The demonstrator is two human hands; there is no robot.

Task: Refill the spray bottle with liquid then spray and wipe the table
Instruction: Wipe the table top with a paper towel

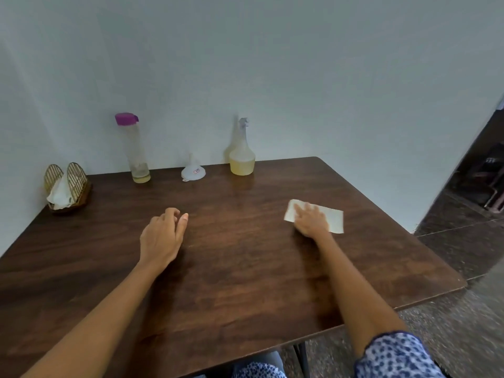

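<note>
Along the wall stood a gold wire napkin holder, a tall clear bottle with a purple cap and a small white plastic funnel. The clear spray bottle, partly filled with yellowish liquid, stood near the dark wooden table's far edge. The right hand pressed flat on a white folded paper towel; the left hand hovered relaxed, holding nothing.

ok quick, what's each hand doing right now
Left hand: open, fingers loosely curled, holding nothing, over the table.
Right hand: open, fingers flat, pressing the white cloth onto the table.
</note>
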